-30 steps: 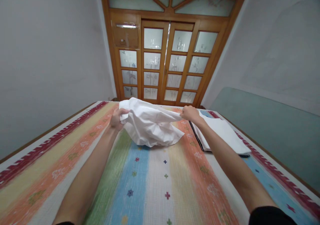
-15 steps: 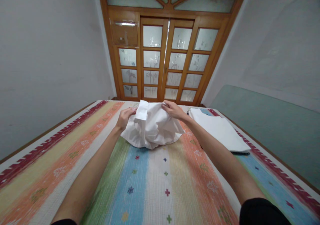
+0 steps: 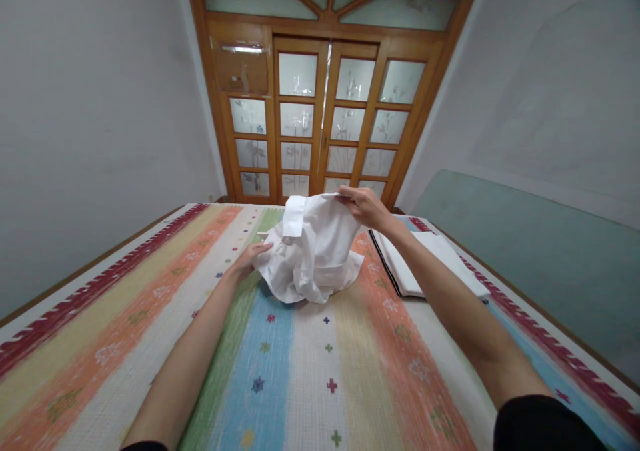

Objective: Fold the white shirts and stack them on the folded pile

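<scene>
A crumpled white cloth (image 3: pixel 320 257), perhaps a garment, is held up in folds over the striped bedspread (image 3: pixel 310 384), its lower edge at or close to the surface. A stiff rectangular flap (image 3: pixel 294 216) folds down from its top left. My right hand (image 3: pixel 364 205) pinches the upper right corner and lifts it. Lower down, my left hand (image 3: pixel 251 256) grips the cloth's left side, its fingertips partly hidden in the fabric.
To the right lies a folded white cloth (image 3: pixel 440 254) with a dark edge, partly behind my right forearm. A pale green headboard-like panel (image 3: pixel 525 251) stands along the right wall. Wooden glass-paned doors (image 3: pixel 325 104) are beyond the far edge.
My right hand has risen and moved slightly right, pulling the cloth's corner up. My left hand has gone lower along the cloth's left side. The view has shifted a little.
</scene>
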`<state>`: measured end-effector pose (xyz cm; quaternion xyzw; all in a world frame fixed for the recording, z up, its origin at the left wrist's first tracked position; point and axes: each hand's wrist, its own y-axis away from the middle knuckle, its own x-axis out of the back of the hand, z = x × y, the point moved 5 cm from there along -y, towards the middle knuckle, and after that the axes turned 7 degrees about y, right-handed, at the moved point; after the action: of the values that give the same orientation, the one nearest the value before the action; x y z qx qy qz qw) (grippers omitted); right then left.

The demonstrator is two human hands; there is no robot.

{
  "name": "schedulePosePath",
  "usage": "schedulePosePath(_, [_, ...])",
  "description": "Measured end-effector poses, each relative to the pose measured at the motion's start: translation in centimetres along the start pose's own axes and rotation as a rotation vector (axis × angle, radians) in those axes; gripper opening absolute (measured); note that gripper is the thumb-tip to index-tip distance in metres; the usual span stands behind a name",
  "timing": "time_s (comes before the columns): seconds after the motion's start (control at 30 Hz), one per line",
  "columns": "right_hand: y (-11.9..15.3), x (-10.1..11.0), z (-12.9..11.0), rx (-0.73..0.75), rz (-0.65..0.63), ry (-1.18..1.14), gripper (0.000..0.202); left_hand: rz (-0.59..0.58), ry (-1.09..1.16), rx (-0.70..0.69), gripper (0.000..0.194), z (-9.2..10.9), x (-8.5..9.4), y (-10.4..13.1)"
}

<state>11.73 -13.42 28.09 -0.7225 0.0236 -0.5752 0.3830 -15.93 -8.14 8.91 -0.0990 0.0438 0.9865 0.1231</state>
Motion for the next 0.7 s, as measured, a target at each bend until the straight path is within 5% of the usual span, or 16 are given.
schedulePosePath(0.13, [0.5, 0.5, 1.4, -0.016, 0.021, 0.012, 0.024, -0.123, 0.138, -0.04, 0.039, 0.9, -0.4, -0.1])
schedulePosePath(0.5, [1.6, -0.8, 4.1, -0.109, -0.003, 0.013, 0.026, -0.231, -0.208, -0.193, 0.038, -1.4, -3.8, -0.8])
schedulePosePath(0.7, [2.3, -1.0, 6.1, -0.16, 0.031, -0.012, 0.028, -0.177, -0.157, -0.137, 0.02, -2.3, -3.3, -0.3])
